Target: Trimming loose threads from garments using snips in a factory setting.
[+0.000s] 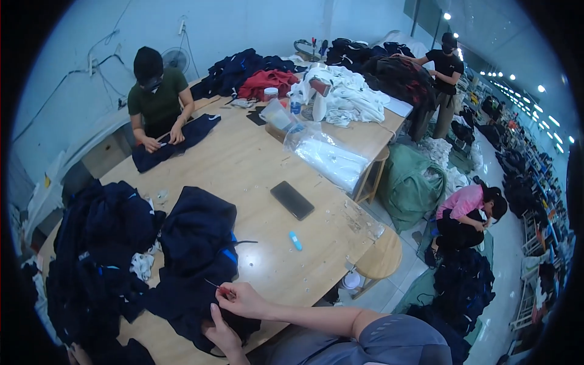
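Note:
A dark navy garment (198, 255) with blue trim lies on the wooden table (243, 164) in front of me. My right hand (240, 298) pinches a small thin red-handled tool (218, 287) over the garment's lower edge. My left hand (224, 334) presses flat on the same garment near the table's front edge, fingers apart, holding nothing.
A heap of navy clothes (97, 255) fills the table's left end. A black phone (292, 199) and a small blue tube (295, 240) lie mid-table. A person in green (158, 100) works across the table. Clear bags (328, 158), white clothes (347, 94), a stool (380, 255), two other people at right.

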Available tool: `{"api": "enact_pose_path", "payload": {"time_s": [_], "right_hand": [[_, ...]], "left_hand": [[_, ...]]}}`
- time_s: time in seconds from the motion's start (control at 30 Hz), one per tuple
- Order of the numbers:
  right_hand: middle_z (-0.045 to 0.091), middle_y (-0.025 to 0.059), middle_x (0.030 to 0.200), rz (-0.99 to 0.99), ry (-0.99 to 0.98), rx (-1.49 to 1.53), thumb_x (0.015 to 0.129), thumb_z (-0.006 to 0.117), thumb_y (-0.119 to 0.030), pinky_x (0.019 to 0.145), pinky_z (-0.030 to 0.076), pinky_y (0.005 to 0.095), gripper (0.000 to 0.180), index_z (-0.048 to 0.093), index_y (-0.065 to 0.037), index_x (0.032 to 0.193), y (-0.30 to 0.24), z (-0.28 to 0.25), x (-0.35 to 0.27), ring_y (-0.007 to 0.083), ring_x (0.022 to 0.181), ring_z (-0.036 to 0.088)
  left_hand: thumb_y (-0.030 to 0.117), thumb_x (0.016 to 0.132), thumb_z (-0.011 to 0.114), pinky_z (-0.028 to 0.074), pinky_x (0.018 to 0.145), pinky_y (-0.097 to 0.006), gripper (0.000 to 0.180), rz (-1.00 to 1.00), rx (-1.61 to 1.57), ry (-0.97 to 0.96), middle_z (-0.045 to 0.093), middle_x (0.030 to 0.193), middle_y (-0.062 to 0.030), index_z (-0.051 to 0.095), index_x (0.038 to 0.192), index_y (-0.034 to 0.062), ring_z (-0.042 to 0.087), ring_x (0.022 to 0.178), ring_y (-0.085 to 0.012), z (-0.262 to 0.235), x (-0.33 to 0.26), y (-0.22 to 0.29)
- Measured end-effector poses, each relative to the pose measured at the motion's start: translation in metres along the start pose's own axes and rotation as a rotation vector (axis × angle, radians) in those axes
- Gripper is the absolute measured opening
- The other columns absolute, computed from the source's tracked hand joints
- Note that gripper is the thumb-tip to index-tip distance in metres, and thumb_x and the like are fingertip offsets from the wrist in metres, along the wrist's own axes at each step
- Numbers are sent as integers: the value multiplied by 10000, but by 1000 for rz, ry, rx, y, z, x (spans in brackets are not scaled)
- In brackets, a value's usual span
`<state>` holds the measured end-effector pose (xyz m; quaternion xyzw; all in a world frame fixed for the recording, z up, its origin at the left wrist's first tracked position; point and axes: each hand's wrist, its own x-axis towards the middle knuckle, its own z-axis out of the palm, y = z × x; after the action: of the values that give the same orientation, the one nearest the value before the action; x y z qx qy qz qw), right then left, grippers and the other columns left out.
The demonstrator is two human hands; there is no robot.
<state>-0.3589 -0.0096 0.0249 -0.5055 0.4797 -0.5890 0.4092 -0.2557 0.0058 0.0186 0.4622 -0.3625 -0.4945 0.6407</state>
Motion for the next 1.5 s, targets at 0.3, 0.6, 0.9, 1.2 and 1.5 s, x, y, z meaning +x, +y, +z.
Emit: {"api": "enact_pose_path", "payload": {"time_s": [0.3, 0.6, 0.9, 1.2, 1.5], "right_hand": [[481, -13, 571, 52, -47, 100, 794, 594, -123, 450, 322, 230, 121, 575, -5, 776, 1, -6, 7, 40, 511, 386], [554, 169, 629, -140, 0, -244, 770, 598, -120, 500, 431, 372, 137, 556, 3, 815, -7, -11, -3, 330, 570, 567], [552, 13, 603, 96, 44, 93, 800, 596, -105, 477, 405, 239, 98, 574, -11, 790, -5, -14, 1, 53, 542, 504], [385, -96, 574, 106, -42, 140, 813, 576, -6, 433, 206, 158, 20, 564, -12, 828, -24, -10, -12, -17, 472, 270], [423, -45, 573, 72, -242, 97, 817, 603, -183, 467, 286, 197, 179, 556, -12, 842, -28, -29, -14, 30, 502, 362]], "left_hand": [[184, 844, 632, 434, 807, -285, 356, 13, 228, 1, 589, 1035, -153, 527, 1004, -116, 558, 892, -192, -5, 8, 0], [216, 874, 593, 430, 757, -264, 330, 138, 369, -92, 623, 962, -109, 568, 956, -103, 558, 826, -148, 11, -7, 15], [267, 906, 538, 462, 693, -235, 312, -337, -247, -101, 596, 1017, -73, 583, 1006, -26, 563, 876, -111, 13, 2, 23], [327, 932, 463, 446, 862, -304, 364, -348, -411, -98, 604, 1030, -81, 586, 1010, -7, 569, 952, -159, 4, 3, 22], [349, 920, 480, 505, 784, -297, 386, -336, -456, -16, 636, 917, -89, 620, 874, -8, 605, 833, -147, -1, 2, 38]]}}
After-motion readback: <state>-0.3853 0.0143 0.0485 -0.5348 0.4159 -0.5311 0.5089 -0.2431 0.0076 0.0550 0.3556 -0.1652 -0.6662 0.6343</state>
